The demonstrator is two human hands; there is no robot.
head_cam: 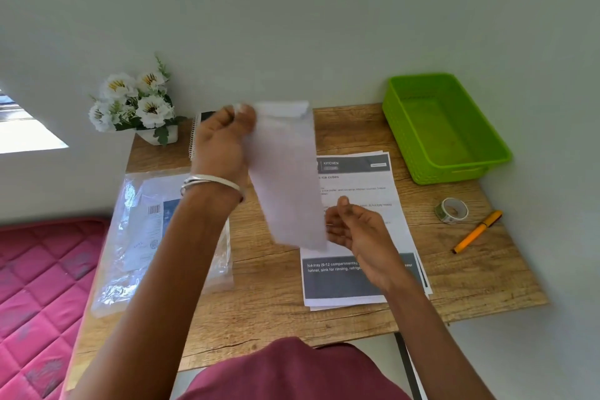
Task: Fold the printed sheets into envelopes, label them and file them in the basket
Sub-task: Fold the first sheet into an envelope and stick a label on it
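Here the left hand (224, 136) pinches a blurred envelope (285, 178) (grip closed); the right hand (357, 230) hangs open beside it.

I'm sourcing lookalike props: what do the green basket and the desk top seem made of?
Green basket: apparently moulded plastic, slightly glossy, with an embossed weave pattern on its walls. Desk top: wood-look, matte, printed-looking grain with knots; likely laminate, though solid wood can't be excluded.

Folded sheet (287, 178) held aloft, blurred — green basket (493, 156) empty.
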